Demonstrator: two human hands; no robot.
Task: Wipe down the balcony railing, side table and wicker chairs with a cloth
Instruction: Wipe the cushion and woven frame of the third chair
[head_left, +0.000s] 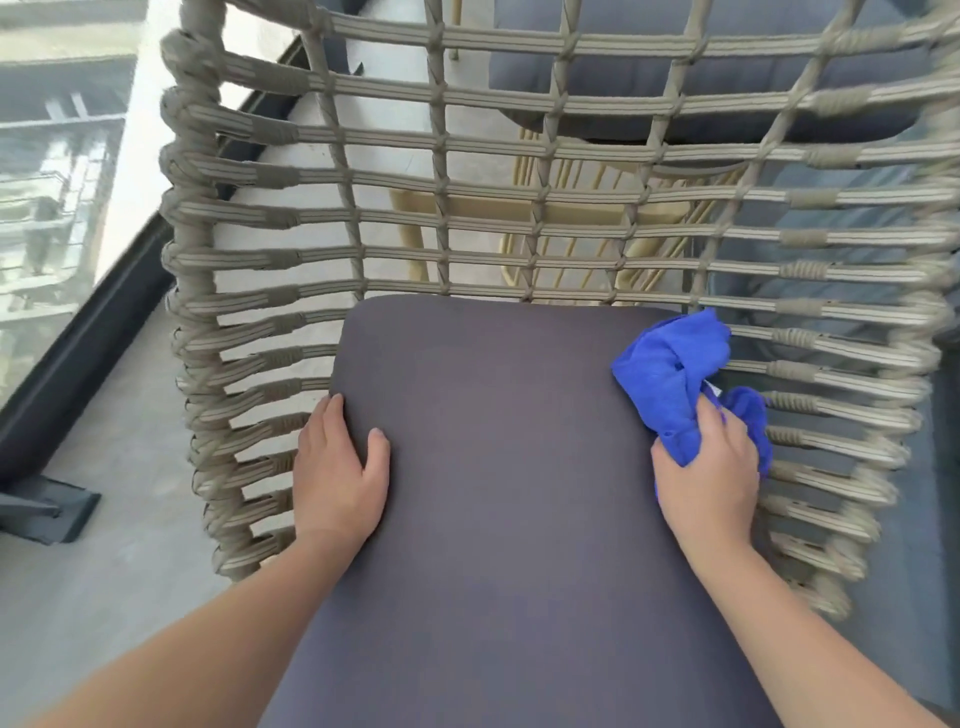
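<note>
A beige wicker chair (447, 171) with a woven rope back and sides stands right in front of me. A dark grey seat cushion (509, 467) fills its seat. My left hand (337, 467) holds the cushion's left edge, thumb on top and fingers over the side. My right hand (711, 473) grips a crumpled blue cloth (675, 364) at the cushion's right edge, against the chair's right side weave.
Through the weave I see a second wicker chair with a grey cushion (701, 67) and a yellow-tan side table frame (571, 208). The dark railing base with its glass panel (78, 338) runs along the left. Grey balcony floor (104, 571) lies at lower left.
</note>
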